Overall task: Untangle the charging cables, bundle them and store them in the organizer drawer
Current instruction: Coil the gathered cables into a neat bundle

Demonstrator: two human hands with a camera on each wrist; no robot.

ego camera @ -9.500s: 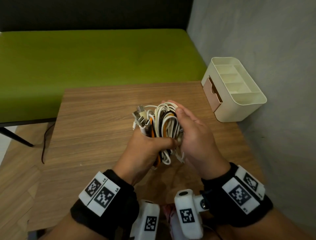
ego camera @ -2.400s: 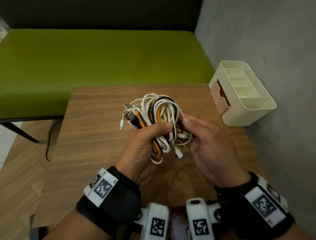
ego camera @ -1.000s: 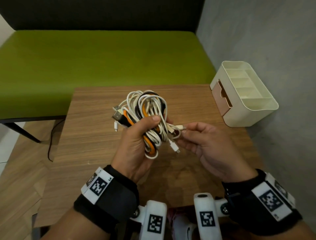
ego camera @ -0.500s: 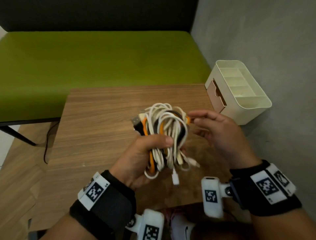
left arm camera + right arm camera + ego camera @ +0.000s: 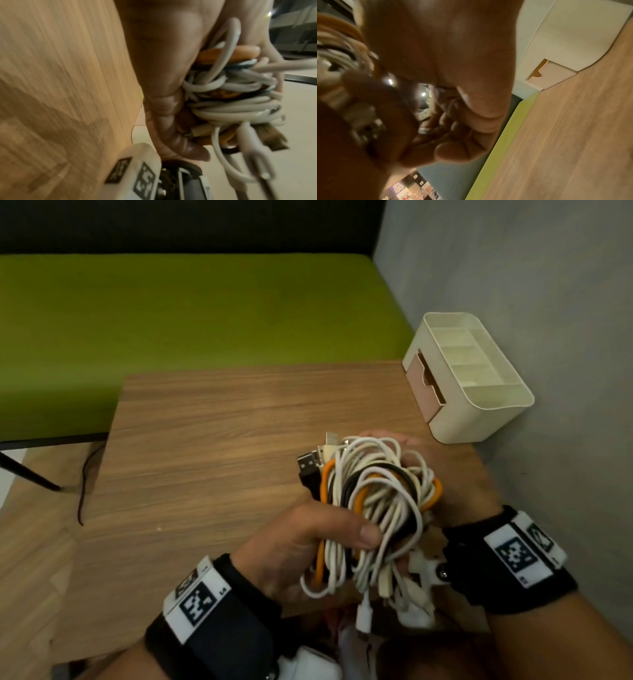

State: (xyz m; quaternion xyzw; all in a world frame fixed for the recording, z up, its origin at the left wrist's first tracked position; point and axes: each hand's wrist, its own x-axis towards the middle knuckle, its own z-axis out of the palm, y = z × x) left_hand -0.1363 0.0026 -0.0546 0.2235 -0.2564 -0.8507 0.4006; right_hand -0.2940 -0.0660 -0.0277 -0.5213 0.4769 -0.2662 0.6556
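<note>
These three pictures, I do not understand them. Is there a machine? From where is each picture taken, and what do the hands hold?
There is no machine, only a person wearing three cameras. The head picture looks down from the forehead. The other two come from cameras strapped on the wrists, so they are close and blurred.

The left hand holds a bundle of cables, white, orange and black, with its thumb across the front. The right hand is behind the bundle; its grip is mostly hidden. The bundle is above a wooden table. On the table's far right corner stands a cream organizer with a drawer, slightly open.
</note>
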